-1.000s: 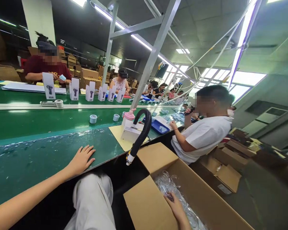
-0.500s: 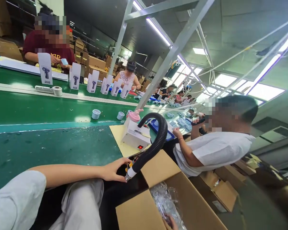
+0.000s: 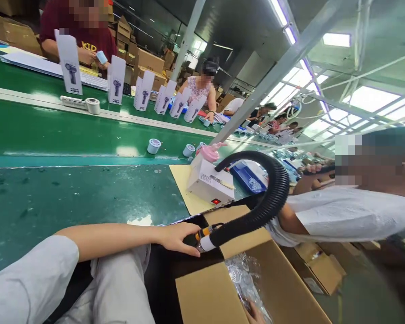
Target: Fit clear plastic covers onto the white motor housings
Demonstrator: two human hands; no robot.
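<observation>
Head view: the left hand (image 3: 178, 237) reaches to the white nozzle end (image 3: 206, 243) of the black corrugated hose (image 3: 270, 198), fingers curled around the tip, thumb above it. The hose arches up from there and comes down behind the white box unit (image 3: 211, 182), which sits on a yellow mat (image 3: 185, 189). Just below the nozzle stands an open cardboard carton (image 3: 222, 288) holding clear plastic bags (image 3: 245, 279). The right hand (image 3: 256, 315) is inside it at the picture's lower edge; whether its fingers grip anything I cannot tell. Judging by this, a bag is not yet out of the carton and the hose is only just grasped.

Beyond the nozzle runs a green conveyor belt (image 3: 70, 135) carrying tape rolls (image 3: 154, 146) and upright white product cartons (image 3: 116, 80). Other people sit along it, one in a white shirt (image 3: 340, 213) just right of the hose. Overhead run strip lights and metal framing.
</observation>
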